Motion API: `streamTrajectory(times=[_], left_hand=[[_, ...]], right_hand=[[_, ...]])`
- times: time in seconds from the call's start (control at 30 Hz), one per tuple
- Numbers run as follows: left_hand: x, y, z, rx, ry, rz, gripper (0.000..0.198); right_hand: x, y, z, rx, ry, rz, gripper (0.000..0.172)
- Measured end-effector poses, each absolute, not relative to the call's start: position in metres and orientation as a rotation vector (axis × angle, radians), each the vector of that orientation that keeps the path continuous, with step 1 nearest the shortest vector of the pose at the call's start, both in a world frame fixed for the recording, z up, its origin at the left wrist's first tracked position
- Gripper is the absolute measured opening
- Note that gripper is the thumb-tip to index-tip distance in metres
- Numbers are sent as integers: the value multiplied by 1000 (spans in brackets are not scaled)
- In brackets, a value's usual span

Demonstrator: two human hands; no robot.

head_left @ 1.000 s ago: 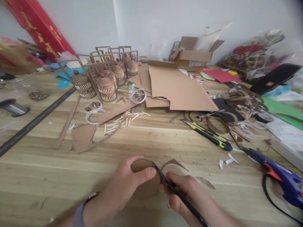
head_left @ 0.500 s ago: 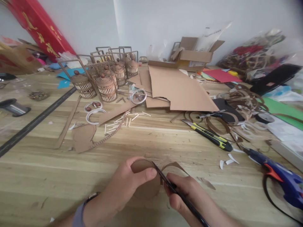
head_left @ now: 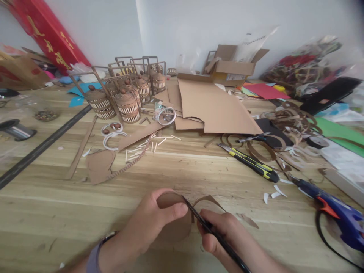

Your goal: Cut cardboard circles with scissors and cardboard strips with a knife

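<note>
My left hand [head_left: 156,218] pinches a round brown cardboard disc [head_left: 176,227], thumb on its face and fingers hidden behind it. In my right hand [head_left: 218,227] are black scissors [head_left: 196,214], seen nearly edge-on, their tip at the disc's upper right rim. Just beyond the right fingers, a curved cardboard offcut [head_left: 209,199] stands beside the disc; whether it is still joined to the disc I cannot tell. A small brown scrap [head_left: 248,220] lies to the right of the right hand.
A yellow-black utility knife [head_left: 251,163] lies ahead on the right, near a blue glue gun [head_left: 327,208]. Small white sticks [head_left: 139,149] and a cardboard piece [head_left: 99,165] lie ahead on the left. Farther back are several lantern-like baskets [head_left: 127,106] and cardboard sheets [head_left: 213,102].
Both hands stay almost in place. The scissors' tip has shifted very slightly left along the disc's rim.
</note>
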State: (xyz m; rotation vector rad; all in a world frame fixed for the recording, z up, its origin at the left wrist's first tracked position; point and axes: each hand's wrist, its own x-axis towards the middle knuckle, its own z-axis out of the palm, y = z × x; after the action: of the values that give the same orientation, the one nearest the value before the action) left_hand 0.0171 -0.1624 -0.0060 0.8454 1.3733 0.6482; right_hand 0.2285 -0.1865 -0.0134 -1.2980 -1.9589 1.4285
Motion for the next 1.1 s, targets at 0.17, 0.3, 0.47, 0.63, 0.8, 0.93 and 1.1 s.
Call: streamTrajectory(times=[0.17, 0.3, 0.47, 0.63, 0.8, 0.93, 1.1], left_hand=[[16, -161, -4, 857, 1389, 624, 62], [15, -161, -1, 896, 1408, 608, 58], [17, -160, 0, 942, 1370, 580, 54], [17, -161, 1, 941, 1405, 566, 56], [16, -162, 3, 948, 1394, 549, 58], [17, -161, 3, 951, 1402, 555, 55], [14, -160, 0, 962, 1455, 524, 66]], right_hand=[[228, -186, -15, -1305, -1939, 1422, 77], [227, -187, -12, -1338, -1893, 1460, 78], [228, -186, -11, -1313, -1919, 1437, 79], [227, -185, -8, -1321, -1920, 1446, 78], [228, -183, -7, -1289, -1963, 1430, 76], [230, -184, -11, -1293, -1966, 1431, 75], [232, -186, -16, -1285, -1944, 1453, 75]])
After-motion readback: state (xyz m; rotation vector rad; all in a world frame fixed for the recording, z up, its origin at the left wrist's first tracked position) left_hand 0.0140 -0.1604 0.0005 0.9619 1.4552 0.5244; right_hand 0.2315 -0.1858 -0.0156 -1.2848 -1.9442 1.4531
